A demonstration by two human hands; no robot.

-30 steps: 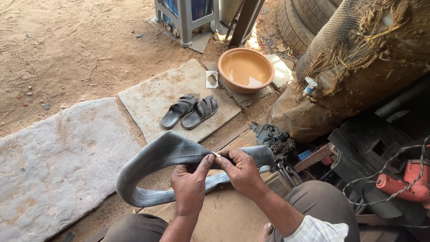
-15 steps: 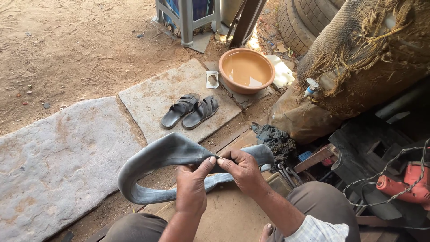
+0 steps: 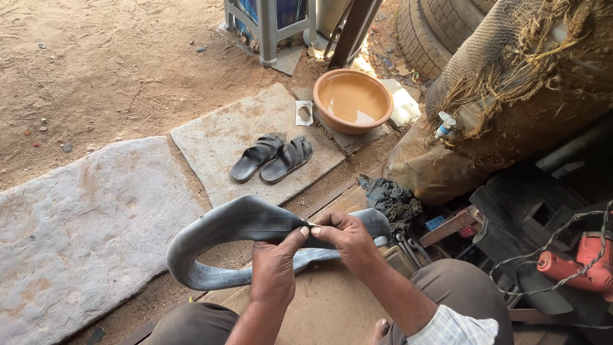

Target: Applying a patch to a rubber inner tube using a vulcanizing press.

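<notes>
- Your left hand (image 3: 273, 271) grips the black inner tube (image 3: 236, 230), thumb pressed on top near the fold, fingers closed round it.
- Your right hand (image 3: 348, 235) pinches the same tube just beside the left thumb, fingers curled shut on the rubber.
- Tube is flattened and bent into a U: bend points to your left, both ends run right toward your hands. Long axis roughly left-right across the view, tilting a bit up to the right.
- Upper limb runs through your hands to a rounded end at right; lower limb passes under your left hand.
- Tube held above the brown board (image 3: 319, 306) in front of your knees, bend hanging over the dirt by the stone slab (image 3: 76, 236).
- Pair of black sandals (image 3: 273, 158) on the further slab, well apart from the tube.
- Orange basin (image 3: 353, 101) with muddy water beyond the sandals.
- Red power tool (image 3: 578, 265) far right.
</notes>
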